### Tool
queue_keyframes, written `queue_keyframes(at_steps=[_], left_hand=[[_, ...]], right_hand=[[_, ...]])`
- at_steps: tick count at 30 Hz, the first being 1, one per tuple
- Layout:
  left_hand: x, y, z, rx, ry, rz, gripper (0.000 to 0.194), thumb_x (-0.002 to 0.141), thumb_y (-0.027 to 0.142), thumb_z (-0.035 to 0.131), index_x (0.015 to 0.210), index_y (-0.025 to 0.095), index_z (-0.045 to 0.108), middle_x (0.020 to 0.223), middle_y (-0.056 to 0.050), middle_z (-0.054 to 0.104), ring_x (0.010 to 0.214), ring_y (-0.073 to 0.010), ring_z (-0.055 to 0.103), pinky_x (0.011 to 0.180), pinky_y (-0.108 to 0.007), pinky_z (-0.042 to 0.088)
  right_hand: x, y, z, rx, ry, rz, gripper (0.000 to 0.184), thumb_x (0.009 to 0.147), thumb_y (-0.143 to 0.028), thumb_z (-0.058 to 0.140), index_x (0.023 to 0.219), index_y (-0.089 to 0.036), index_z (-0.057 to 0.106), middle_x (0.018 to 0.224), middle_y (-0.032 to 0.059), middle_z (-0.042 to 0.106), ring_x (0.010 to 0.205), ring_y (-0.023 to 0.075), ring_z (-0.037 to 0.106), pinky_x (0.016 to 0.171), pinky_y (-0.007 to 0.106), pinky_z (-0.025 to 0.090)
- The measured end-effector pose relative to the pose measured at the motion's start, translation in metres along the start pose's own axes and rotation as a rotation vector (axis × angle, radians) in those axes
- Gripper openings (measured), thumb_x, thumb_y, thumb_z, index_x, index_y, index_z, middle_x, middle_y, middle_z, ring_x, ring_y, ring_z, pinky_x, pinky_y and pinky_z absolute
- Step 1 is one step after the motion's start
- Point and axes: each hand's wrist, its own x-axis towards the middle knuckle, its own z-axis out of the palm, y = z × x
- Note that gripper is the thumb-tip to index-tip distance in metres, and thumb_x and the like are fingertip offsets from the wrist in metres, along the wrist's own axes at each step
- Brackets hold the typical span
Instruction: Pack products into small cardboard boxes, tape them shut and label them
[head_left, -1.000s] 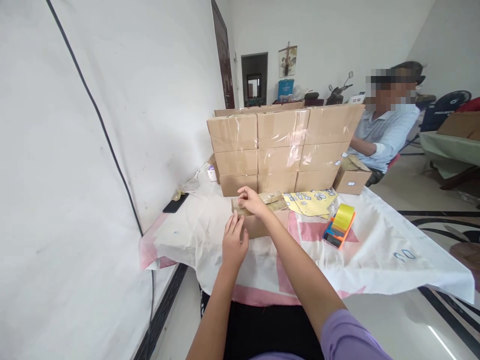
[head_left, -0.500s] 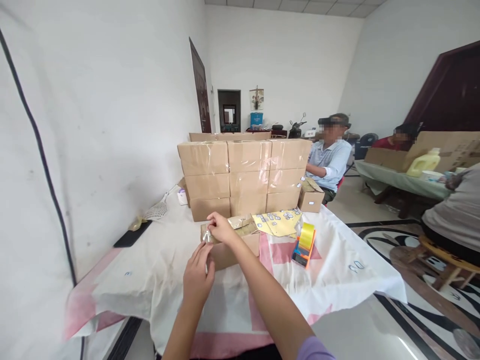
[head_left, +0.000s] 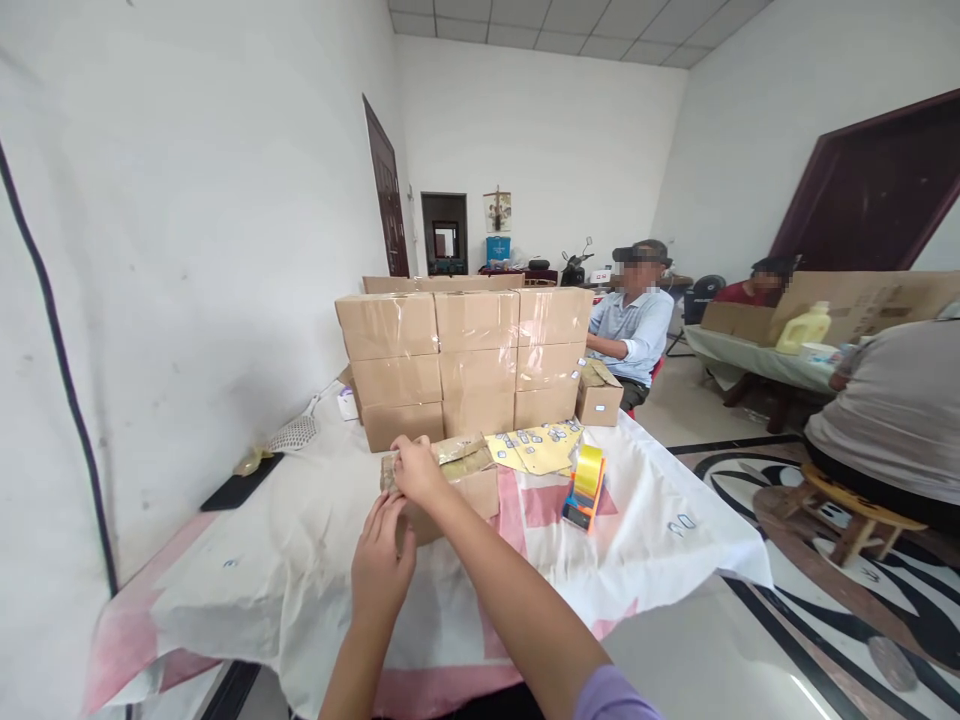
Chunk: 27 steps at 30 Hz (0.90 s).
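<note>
A small cardboard box (head_left: 471, 496) with shiny tape across its top lies in front of me on the cloth. My left hand (head_left: 381, 550) rests against the box's left end, fingers stretched out and thumb apart. Over the top left corner, my right hand (head_left: 417, 472) is closed with bent fingertips pressed together; what they pinch, if anything, is hidden. To the right of the box lies a yellow sheet of labels (head_left: 534, 448), some peeled off. An orange and blue tape dispenser (head_left: 584, 490) with a yellow roll stands nearer the right side.
Stacked taped cartons (head_left: 476, 355) form a wall behind the box. Another small carton (head_left: 598, 395) stands at their right. A white mesh scoop (head_left: 294, 432) and a black flat item (head_left: 240, 484) lie at left. A person (head_left: 634, 315) sits beyond the table; others sit at right.
The view has shifted, so the scene sits slightly further left and more ceiling shows. My hands stay at the box's left end, with the right fingers bent over its top corner.
</note>
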Motion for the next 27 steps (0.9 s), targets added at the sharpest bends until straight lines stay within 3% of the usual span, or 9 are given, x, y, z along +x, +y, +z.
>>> queue_keyframes(at_steps=[8, 13, 27], left_hand=[[-0.004, -0.004, 0.008, -0.019, 0.026, -0.034, 0.034, 0.095, 0.026, 0.045, 0.126, 0.019, 0.058, 0.132, -0.012, 0.067, 0.138, -0.0329, 0.053, 0.114, -0.054, 0.046], [-0.007, -0.007, 0.017, -0.005, 0.098, -0.017, 0.033, 0.094, 0.025, 0.046, 0.124, 0.018, 0.059, 0.132, -0.014, 0.066, 0.138, -0.0345, 0.053, 0.113, -0.055, 0.047], [-0.004, -0.008, 0.017, 0.022, 0.14, 0.073, 0.03, 0.094, 0.021, 0.049, 0.122, 0.017, 0.06, 0.128, -0.013, 0.068, 0.135, -0.0334, 0.055, 0.111, -0.053, 0.048]], right_hand=[[-0.001, -0.002, 0.001, -0.057, -0.01, 0.03, 0.045, 0.08, -0.006, 0.063, 0.121, -0.024, 0.064, 0.097, 0.0067, 0.071, 0.114, 0.0285, 0.049, 0.089, 0.033, 0.039], [-0.006, -0.008, -0.003, -0.114, 0.011, 0.042, 0.055, 0.082, -0.011, 0.064, 0.136, -0.023, 0.058, 0.101, 0.0099, 0.072, 0.116, 0.0294, 0.052, 0.092, 0.036, 0.04], [-0.007, -0.012, -0.005, -0.175, 0.028, 0.113, 0.055, 0.089, -0.017, 0.06, 0.142, -0.025, 0.053, 0.107, 0.0093, 0.074, 0.121, 0.0288, 0.055, 0.101, 0.043, 0.035]])
